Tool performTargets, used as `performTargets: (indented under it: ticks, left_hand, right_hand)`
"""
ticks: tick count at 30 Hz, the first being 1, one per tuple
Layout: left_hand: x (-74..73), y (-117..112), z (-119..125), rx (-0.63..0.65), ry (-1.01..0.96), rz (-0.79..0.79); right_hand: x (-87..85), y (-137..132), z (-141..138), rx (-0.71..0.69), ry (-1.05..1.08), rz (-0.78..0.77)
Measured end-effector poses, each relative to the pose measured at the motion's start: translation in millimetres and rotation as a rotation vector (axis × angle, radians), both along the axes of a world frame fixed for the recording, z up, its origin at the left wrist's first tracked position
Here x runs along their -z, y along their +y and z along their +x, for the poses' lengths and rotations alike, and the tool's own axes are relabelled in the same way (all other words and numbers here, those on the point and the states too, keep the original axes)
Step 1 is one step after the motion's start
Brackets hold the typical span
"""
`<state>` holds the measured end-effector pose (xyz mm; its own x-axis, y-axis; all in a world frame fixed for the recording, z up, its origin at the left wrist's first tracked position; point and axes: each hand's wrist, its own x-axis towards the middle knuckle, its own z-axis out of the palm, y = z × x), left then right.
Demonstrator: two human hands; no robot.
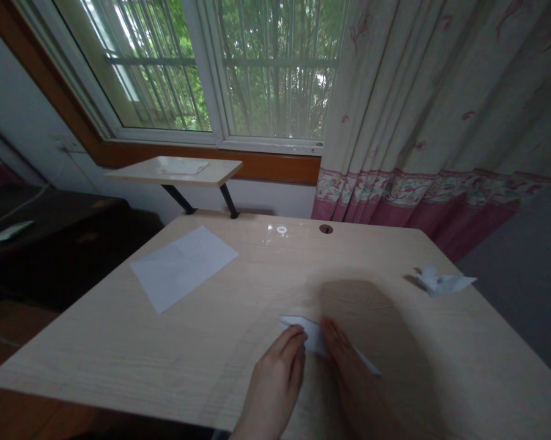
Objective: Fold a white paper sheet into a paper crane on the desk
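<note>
A small folded piece of white paper (312, 335) lies on the light wooden table (202, 360) near its front edge. My left hand (275, 385) rests on the table with its fingers together, the fingertips pressing on the paper's left end. My right hand (355, 382) lies flat over the paper's right part, fingers stretched out and pressing it down. Most of the paper is hidden under the two hands.
A flat white sheet (183, 264) lies at the table's back left. A folded white paper figure (443, 282) sits near the right edge. A small raised shelf (177, 170) stands at the back under the window; a curtain (440, 122) hangs to the right.
</note>
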<state>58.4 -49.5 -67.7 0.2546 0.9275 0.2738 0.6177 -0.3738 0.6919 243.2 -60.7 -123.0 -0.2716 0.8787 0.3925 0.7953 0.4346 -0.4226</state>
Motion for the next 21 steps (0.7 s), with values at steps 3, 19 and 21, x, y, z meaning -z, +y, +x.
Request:
performTargets:
  ticks: [3, 19, 21]
  left_hand:
    - [-2.3, 3, 1, 0.022, 0.007, -0.039]
    - [-4.6, 22, 1, 0.201, 0.139, 0.065]
    - [-5.7, 21, 1, 0.23, 0.116, 0.061]
  right_hand:
    - [-4.9, -4, 14, -0.067, 0.046, 0.006]
    - [3.1, -21, 16, -0.062, -0.02, 0.051]
    - [3.8, -22, 14, -0.034, 0.011, 0.05]
